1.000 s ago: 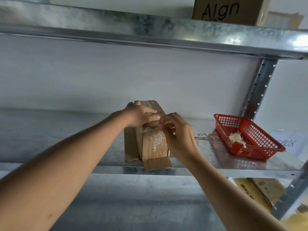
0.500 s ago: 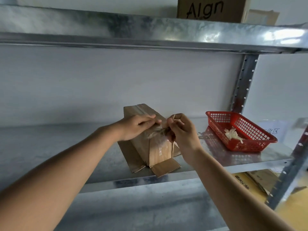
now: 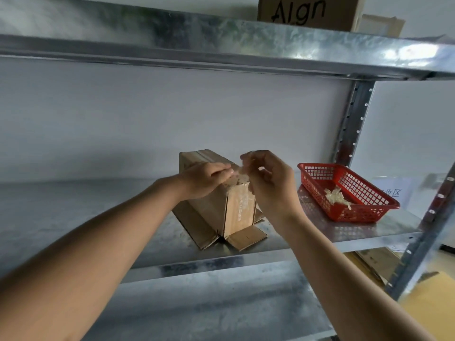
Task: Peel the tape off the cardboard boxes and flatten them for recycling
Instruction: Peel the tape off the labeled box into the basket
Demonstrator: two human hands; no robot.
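- A brown cardboard box (image 3: 222, 196) stands near the front edge of the galvanised metal shelf (image 3: 357, 232), its bottom flaps splayed flat on the metal.
- The left hand (image 3: 205, 179) presses on the box top, fingers laid nearly straight.
- The right hand (image 3: 269, 183) pinches a strip of clear tape (image 3: 242, 177) between thumb and fingertips above the box's near top edge.
- A red plastic mesh basket (image 3: 344, 190) holding crumpled tape scraps sits toward the shelf's right end.
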